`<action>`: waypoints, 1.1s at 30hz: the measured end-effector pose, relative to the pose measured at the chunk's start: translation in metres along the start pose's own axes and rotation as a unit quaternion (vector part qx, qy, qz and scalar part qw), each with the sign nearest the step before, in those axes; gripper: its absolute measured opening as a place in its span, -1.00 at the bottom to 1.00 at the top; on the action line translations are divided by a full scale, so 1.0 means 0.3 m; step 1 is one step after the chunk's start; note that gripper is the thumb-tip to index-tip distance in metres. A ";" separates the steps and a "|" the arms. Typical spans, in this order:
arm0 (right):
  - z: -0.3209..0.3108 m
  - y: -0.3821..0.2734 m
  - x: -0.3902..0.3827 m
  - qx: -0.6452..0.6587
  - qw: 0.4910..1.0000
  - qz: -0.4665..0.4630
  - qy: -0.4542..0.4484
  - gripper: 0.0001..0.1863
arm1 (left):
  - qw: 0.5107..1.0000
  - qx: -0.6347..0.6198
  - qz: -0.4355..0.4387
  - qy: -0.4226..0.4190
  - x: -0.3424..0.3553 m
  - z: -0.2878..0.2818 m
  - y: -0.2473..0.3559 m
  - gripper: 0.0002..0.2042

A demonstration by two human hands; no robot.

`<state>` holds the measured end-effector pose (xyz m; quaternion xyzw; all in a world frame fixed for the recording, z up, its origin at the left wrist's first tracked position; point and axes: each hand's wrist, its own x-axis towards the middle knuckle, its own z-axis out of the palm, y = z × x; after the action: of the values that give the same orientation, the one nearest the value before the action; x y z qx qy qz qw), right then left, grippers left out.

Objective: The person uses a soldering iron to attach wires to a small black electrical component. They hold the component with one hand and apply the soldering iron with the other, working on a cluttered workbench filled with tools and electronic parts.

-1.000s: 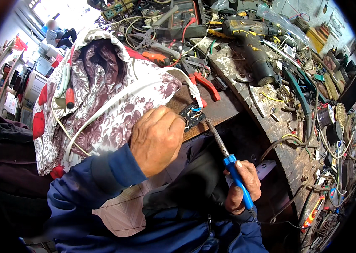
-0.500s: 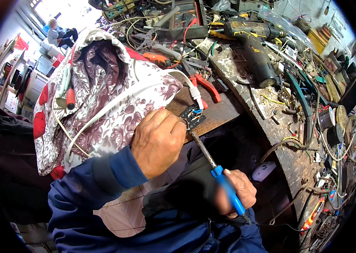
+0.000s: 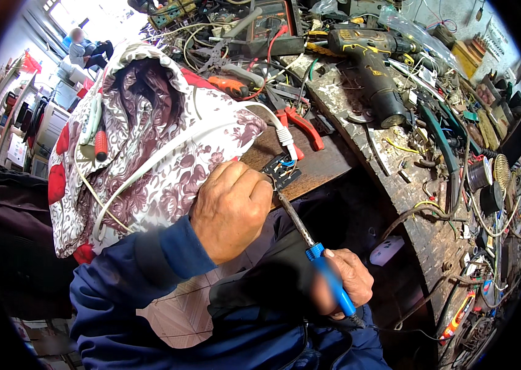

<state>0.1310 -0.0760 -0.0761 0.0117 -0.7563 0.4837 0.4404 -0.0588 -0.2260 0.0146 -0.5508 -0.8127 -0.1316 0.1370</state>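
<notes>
My right hand (image 3: 354, 280) is wrapped round the blue handle of a soldering iron (image 3: 325, 265). The iron's metal shaft slants up to the left, its tip at the lower edge of a small black electrical part (image 3: 283, 172). Blue wires run from this part into a thick white cable (image 3: 180, 134). My left hand (image 3: 229, 209) is closed in a pinch beside the part's left edge; the thumb and whatever lies between the fingertips are hidden. The part rests near the corner of a brown wooden board (image 3: 328, 165).
A flower-patterned cloth bundle (image 3: 149, 160) lies left of the board, red-handled pliers (image 3: 302, 127) behind the part. To the right, a cluttered workbench (image 3: 359, 117) carries a cordless drill (image 3: 374, 74), wire spools (image 3: 477, 175) and loose wires. A person (image 3: 85, 49) sits far back left.
My right hand and the soldering iron have shifted very slightly left. My left hand and the black part stay nearly in place.
</notes>
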 end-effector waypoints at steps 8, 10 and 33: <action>-0.013 0.005 0.004 -0.005 0.999 -0.015 -0.030 -0.53 | 1.000 -0.006 -0.007 -0.004 0.000 -0.005 -0.002 -0.80; -0.013 0.002 0.008 -0.006 0.999 -0.017 -0.035 -0.51 | 1.000 -0.008 -0.008 -0.002 -0.002 -0.001 -0.003 -0.81; -0.015 -0.011 0.024 -0.003 0.999 -0.010 -0.040 -0.54 | 1.000 -0.023 0.007 0.019 0.004 0.007 -0.003 -0.95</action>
<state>0.1311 -0.0715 -0.0683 0.0374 -0.7744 0.4762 0.4150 -0.0601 -0.2245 0.0130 -0.5570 -0.8028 -0.1601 0.1403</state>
